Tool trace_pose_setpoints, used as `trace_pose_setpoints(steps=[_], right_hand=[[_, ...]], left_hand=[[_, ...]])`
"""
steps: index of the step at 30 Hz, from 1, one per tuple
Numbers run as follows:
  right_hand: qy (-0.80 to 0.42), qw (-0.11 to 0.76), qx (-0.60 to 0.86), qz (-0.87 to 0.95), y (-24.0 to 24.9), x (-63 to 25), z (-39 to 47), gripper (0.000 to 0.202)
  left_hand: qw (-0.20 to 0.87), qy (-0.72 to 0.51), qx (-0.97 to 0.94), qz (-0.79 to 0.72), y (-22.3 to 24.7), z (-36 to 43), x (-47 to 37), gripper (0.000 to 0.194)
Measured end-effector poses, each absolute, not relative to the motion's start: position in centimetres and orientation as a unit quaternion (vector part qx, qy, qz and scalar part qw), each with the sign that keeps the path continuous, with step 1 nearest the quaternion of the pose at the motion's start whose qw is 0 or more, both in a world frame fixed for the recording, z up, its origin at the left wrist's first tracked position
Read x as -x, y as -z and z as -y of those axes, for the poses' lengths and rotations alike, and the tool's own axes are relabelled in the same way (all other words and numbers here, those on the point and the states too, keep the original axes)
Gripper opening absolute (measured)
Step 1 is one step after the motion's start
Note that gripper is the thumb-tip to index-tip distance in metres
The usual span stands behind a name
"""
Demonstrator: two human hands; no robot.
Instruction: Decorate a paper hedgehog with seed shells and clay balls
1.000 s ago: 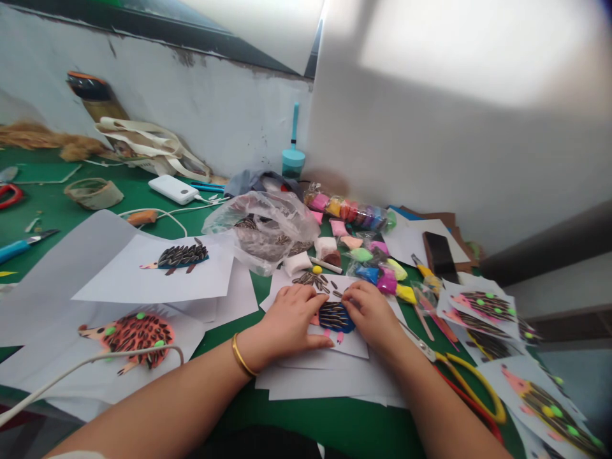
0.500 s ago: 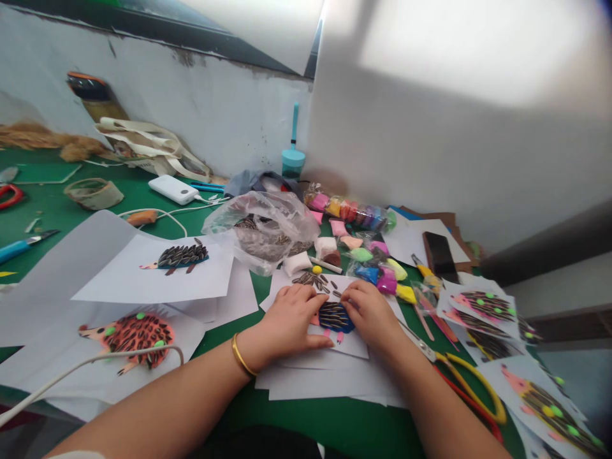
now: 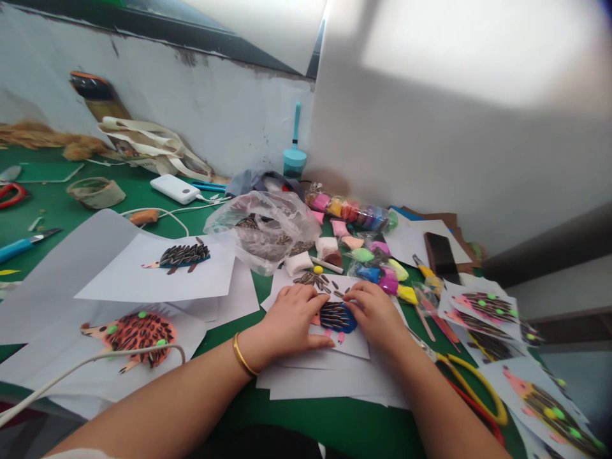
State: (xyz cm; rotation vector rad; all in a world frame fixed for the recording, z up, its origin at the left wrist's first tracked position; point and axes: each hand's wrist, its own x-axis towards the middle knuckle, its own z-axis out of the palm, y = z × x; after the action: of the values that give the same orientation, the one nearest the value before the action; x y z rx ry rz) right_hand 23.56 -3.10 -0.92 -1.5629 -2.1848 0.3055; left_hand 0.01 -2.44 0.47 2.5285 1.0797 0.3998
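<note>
A blue clay hedgehog (image 3: pixel 345 326) with a pink face and feet lies on white paper, its back partly covered with rows of striped sunflower seeds (image 3: pixel 331 313). My left hand (image 3: pixel 297 319) rests flat over the paper's left side, fingers spread, its fingertips by the hedgehog's head and covering part of it. At the hedgehog's upper right, my right hand (image 3: pixel 377 315) has thumb and forefinger pinched at a sunflower seed, mostly hidden by the fingers. Just beyond both hands lie a small pile of loose seeds (image 3: pixel 308 279) and a yellow clay ball (image 3: pixel 318 269).
Behind the paper sit a plastic bag of seeds (image 3: pixel 268 233) and several coloured clay packets (image 3: pixel 368 273). Scissors (image 3: pixel 473 389) lie beside my right forearm, near finished hedgehog pictures (image 3: pixel 549 408). Leftward are more hedgehog pictures (image 3: pixel 138 338), a white cable (image 3: pixel 86 363) and a power bank (image 3: pixel 175 189).
My right hand has shifted slightly right, off the hedgehog's back, baring more of its blue right side. My left hand stays in place on the paper.
</note>
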Motion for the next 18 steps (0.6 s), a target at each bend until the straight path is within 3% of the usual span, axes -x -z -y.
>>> trace_pose_setpoints(steps=[10, 14, 18], right_hand=[[-0.081, 0.227, 0.587, 0.773, 0.99, -24.02, 2.88, 0.026], [-0.063, 0.198, 0.578, 0.789, 1.45, -23.96, 2.46, 0.032], [-0.036, 0.167, 0.574, 0.801, 1.59, -23.91, 2.27, 0.027]], left_hand=[[0.182, -0.139, -0.895, -0.382, -0.32, 2.47, 0.00, 0.080], [0.177, -0.142, -0.897, -0.380, -0.21, 2.39, 0.00, 0.082], [0.179, -0.143, -0.897, -0.378, -0.21, 2.38, 0.00, 0.081]])
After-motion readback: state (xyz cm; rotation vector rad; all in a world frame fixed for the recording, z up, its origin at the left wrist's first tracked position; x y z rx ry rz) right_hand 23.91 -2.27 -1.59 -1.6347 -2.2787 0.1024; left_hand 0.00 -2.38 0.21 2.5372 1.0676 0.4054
